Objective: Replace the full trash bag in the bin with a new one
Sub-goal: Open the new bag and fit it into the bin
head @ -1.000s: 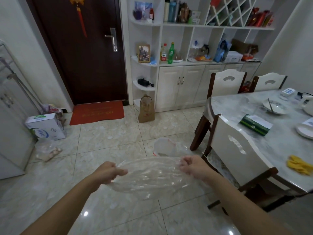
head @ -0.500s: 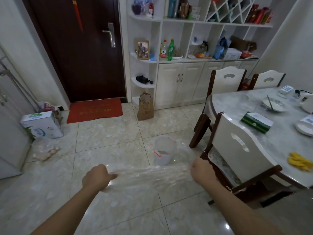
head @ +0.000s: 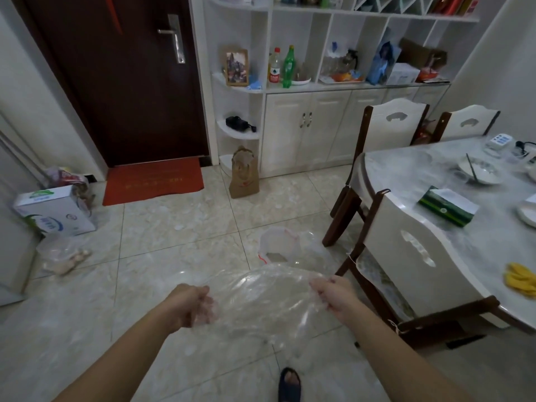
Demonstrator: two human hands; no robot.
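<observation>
**Two hands hold a clear trash bag open above a tiled floor**

Seen from a head-worn camera looking down. The left hand (head: 193,303) grips one edge of a clear plastic trash bag (head: 261,300), fingers curled into the film. The right hand (head: 333,294) pinches the opposite edge. The bag billows between them, raised off the floor and holding nothing visible.

Just beyond the bag, on the floor beside a white dining chair (head: 412,256), stands a small white trash bin (head: 277,246). A bag with red drawstring trim lines it, with something pale at the bottom; what it is cannot be made out.

At far left, a white and green carton (head: 53,211) lies on the floor, its printing too blurred to read. In front of it sits a clear plastic bag (head: 62,255) of pale lumpy items. A brown paper bag (head: 243,174) with a red mark stands upright against the white cabinet (head: 307,129). A red doormat (head: 153,181) carries gold lettering, unreadable, before a dark door (head: 121,76).

On the marble table (head: 478,242) at right: a green and white tissue box (head: 448,207), a bowl (head: 478,172) with a utensil in it, and yellow gloves (head: 520,280). On the cabinet top stand a green bottle (head: 289,66) and a red-labelled bottle (head: 274,66).

A foot in a dark slipper (head: 289,384) shows at the bottom edge.
</observation>
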